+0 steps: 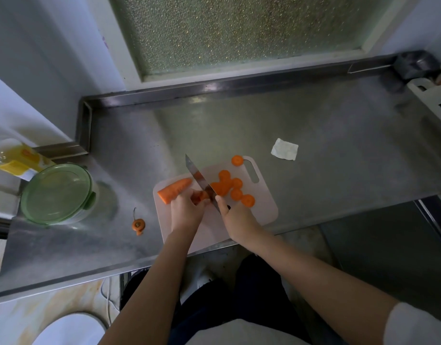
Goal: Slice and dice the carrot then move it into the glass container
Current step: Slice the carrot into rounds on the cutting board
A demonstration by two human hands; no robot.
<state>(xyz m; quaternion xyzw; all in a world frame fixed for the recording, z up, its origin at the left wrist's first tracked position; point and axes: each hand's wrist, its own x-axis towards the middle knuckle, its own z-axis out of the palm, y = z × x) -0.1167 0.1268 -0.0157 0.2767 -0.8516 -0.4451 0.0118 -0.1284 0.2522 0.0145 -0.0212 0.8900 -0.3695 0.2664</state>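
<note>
Head view: blade set across a carrot stub at the centre of the frame.

The left hand (187, 210) curls its fingers round a short carrot stub (200, 196) on the cutting board (265, 207). The right hand (235, 217) grips the knife (201, 183), whose blade runs from upper left to lower right and touches the stub's right side. A longer tapered carrot piece (174, 191) lies just left of the blade, tip pointing up and right toward it. Round slices (225, 188) lie right of the blade (one sits by the board's handle slot). The glass container (57, 194), its green lid on, stands well apart at the frame's left, nearer the left hand.
</note>
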